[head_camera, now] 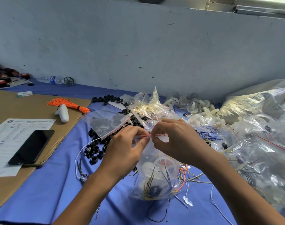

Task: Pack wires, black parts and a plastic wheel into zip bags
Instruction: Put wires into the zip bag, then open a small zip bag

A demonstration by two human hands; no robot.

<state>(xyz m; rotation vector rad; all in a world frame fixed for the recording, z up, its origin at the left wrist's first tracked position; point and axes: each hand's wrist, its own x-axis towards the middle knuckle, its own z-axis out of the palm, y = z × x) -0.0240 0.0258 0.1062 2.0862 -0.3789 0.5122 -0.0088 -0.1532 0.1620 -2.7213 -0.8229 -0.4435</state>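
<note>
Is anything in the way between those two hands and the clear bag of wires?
Nothing visible does. The left hand and right hand already pinch the red seal strip at the top of the zip bag, which holds wires and a white wheel.

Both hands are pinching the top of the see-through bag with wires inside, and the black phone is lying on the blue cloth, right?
No. The head view shows the flat black phone lying on the white printed paper sheet, not the blue cloth. The left hand and right hand do pinch the top of the clear plastic zip bag holding wires.
</note>
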